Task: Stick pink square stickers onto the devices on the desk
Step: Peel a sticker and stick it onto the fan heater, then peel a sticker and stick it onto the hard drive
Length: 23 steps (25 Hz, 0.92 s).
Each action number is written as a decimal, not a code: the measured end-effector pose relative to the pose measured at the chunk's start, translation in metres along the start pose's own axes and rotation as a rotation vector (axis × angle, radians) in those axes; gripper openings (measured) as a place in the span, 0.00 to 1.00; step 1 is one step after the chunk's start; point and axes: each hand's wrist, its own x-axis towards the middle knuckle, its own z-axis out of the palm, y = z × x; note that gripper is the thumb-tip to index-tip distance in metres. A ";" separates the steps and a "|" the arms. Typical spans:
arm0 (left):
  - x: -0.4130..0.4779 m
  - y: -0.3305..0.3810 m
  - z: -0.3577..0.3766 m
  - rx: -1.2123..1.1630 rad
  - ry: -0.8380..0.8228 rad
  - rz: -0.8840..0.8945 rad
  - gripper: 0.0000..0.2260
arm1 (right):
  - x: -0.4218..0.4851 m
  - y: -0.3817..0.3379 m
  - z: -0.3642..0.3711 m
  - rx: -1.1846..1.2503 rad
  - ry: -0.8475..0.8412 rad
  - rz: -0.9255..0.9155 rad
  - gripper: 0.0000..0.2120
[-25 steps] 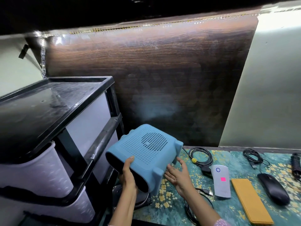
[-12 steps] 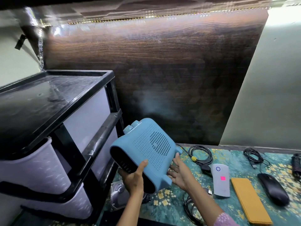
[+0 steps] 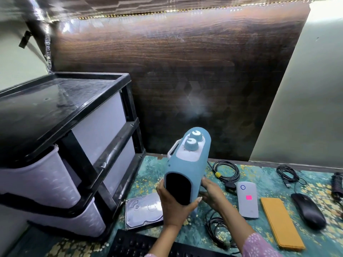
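Both hands hold a blue heater (image 3: 187,164) up off the tabletop (image 3: 152,175). It's tilted, dark open end toward the camera, w/ two knobs (image 3: 191,144) on a white panel at the far end.

Left hand (image 3: 172,204): grip clamped on the heater's near end, fingers wrapped round the left side, thumb across the bottom edge. Right hand (image 3: 211,193): grip apart, fingers laid fairly straight against the heater's right side, pressing it.

Pink sticker (image 3: 248,197) sits approx. mid-face on the white power bank (image 3: 247,208), which lies flat just right of the right hand. Right of that is a flat orange case (image 3: 280,221), then a black mouse (image 3: 308,210); none of the three touch.

Hard drive (image 3: 143,210) lies flat on the tabletop just left of the left hand, near the foot of the drawer unit (image 3: 65,136) (black frame, pale drawers). Keyboard (image 3: 137,243) is at the bottom edge, partly cut off, forearms above it.

Cables: a black coil w/ yellow tie (image 3: 226,169) behind the power bank, a loose tangle (image 3: 217,229) by the right forearm, and another bundle (image 3: 286,173) at the back, behind the mouse.
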 end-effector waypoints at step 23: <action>-0.134 0.128 0.142 -0.187 -0.248 -0.380 0.21 | -0.158 -0.009 -0.222 -0.045 0.381 -0.375 0.07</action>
